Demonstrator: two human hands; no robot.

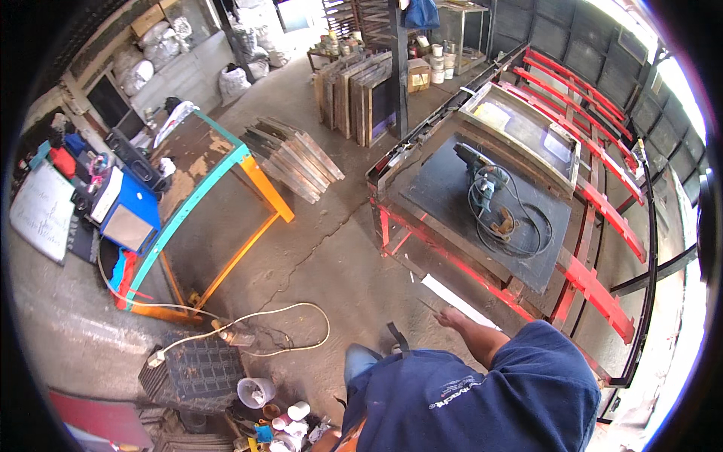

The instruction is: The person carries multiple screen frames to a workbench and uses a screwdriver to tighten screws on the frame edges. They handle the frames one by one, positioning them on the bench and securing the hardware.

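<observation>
My right hand [452, 319] is held out over the concrete floor, beside a long white strip [459, 300] lying there. A thin dark stick-like piece [427, 305] sticks out from its fingers; what kind it is, I cannot make out. Only a small part of my left hand [327, 438] shows at the lower edge, close to a cluster of small tubs [290, 422] and crumpled white material. Its fingers are hidden by my navy shirt and the clutter.
On the right stands a red metal frame [595, 294] bearing a black board [444, 181], a corded power tool [486, 184] and a framed screen [520, 124]. A turquoise-edged table [199, 162] stands left. A pale cable [327, 324] loops across the floor near a clear bucket [256, 392].
</observation>
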